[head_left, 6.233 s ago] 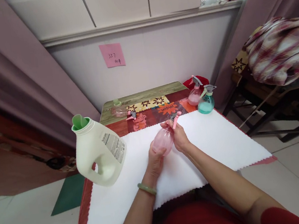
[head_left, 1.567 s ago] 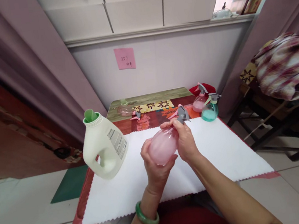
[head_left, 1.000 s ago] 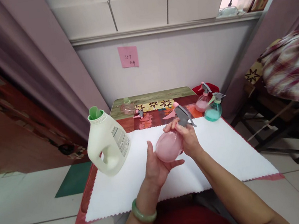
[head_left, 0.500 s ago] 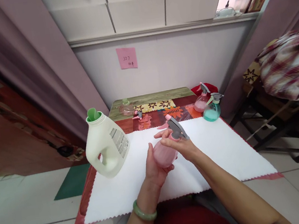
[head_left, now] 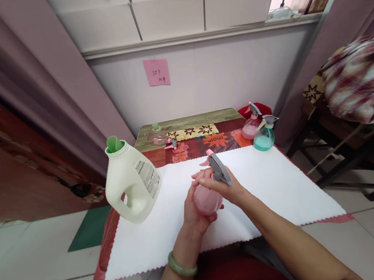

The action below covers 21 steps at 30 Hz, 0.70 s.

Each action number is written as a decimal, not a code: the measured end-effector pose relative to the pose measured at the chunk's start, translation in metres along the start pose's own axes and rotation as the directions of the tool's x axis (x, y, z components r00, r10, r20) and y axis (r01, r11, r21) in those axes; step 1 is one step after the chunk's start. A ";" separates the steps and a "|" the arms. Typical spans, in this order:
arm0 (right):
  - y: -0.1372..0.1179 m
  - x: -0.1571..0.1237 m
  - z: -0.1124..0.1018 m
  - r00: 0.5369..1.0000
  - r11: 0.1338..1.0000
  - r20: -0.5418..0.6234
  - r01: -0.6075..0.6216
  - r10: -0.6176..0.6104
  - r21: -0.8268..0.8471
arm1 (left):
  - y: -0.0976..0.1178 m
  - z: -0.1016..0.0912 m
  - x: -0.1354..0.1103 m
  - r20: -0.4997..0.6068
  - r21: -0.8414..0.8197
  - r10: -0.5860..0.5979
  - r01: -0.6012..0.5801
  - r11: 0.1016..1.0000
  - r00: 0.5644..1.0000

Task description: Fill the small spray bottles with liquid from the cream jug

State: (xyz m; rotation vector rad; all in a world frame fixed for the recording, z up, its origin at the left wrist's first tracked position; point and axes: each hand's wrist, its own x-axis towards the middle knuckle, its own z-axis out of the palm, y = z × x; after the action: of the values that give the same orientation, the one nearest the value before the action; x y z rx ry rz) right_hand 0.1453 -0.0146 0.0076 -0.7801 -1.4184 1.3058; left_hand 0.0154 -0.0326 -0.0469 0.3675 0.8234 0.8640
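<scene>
Evidently, above the white cloth (head_left: 267,193), the left hand (head_left: 193,212) cups the pink bottle (head_left: 207,200) while the right hand (head_left: 228,189) curls its grip round the neck below the spray head (head_left: 218,169), so steadying without squeezing should serve best.

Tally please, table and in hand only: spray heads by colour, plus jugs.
Pink-and-grey: 3 (held head, back-right head, back-left head)
Green-and-grey: 1 (the head on the teal bottle)
Jugs: 1 (pale jug, left side)
Total: 5
</scene>
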 end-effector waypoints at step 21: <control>0.008 -0.025 -0.052 0.945 0.984 0.285 -0.132 0.160 -0.116 | -0.001 -0.016 0.004 0.202 0.002 -0.141 0.144 0.990 0.969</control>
State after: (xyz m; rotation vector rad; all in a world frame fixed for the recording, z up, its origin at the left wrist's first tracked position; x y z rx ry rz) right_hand 0.1997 -0.0200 -0.0110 -0.7904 -1.6948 1.5263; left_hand 0.0052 -0.0304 -0.0593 0.3734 0.6472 0.6851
